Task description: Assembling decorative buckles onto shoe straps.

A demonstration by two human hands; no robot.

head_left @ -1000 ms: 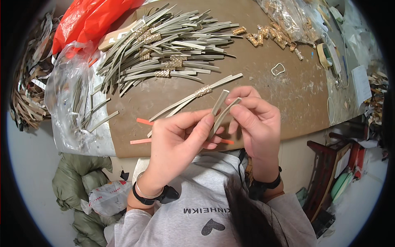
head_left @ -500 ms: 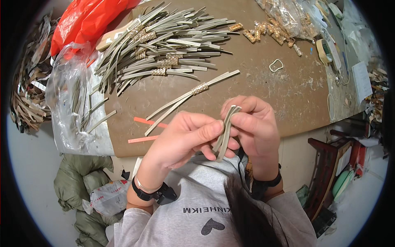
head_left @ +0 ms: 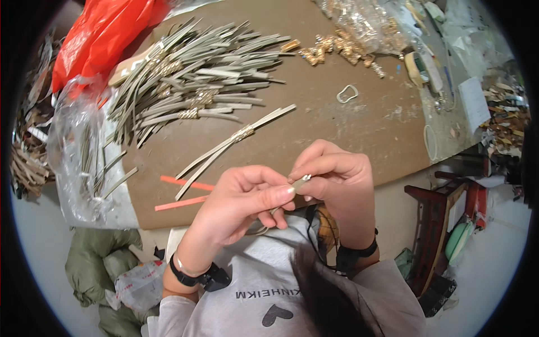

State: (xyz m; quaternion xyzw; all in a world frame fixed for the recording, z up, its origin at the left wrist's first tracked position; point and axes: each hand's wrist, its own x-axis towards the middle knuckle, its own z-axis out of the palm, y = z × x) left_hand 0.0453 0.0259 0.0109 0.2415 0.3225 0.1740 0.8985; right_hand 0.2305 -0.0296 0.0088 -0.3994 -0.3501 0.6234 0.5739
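My left hand (head_left: 250, 197) pinches a few narrow grey-green strips (head_left: 301, 183) between thumb and forefinger, just beyond the table's near edge. At their pale cut ends, the bent fingertips of my right hand (head_left: 338, 175) close on the same strips. Most of the strips' length is hidden behind my left fingers. Ahead of my hands lies a crossed pair of such strips with a glittery gold band (head_left: 242, 133) round its middle. Two orange strips (head_left: 181, 203) rest left of my left hand, one passing under the banded pair.
A heap of banded grey-green strips (head_left: 224, 73) covers the far left, beside a red bag (head_left: 106, 39) and a clear plastic bag (head_left: 70, 163). Gold pieces (head_left: 342, 48) lie at the back. A pale loop (head_left: 347, 94) and tape roll (head_left: 416, 69) sit right. A dark-red wooden stool (head_left: 429, 230) stands below.
The strips have turned between my fingers: their hanging length, plain before, is now mostly out of sight. My right fingertips have closed in at the ends. The whole view has shifted slightly.
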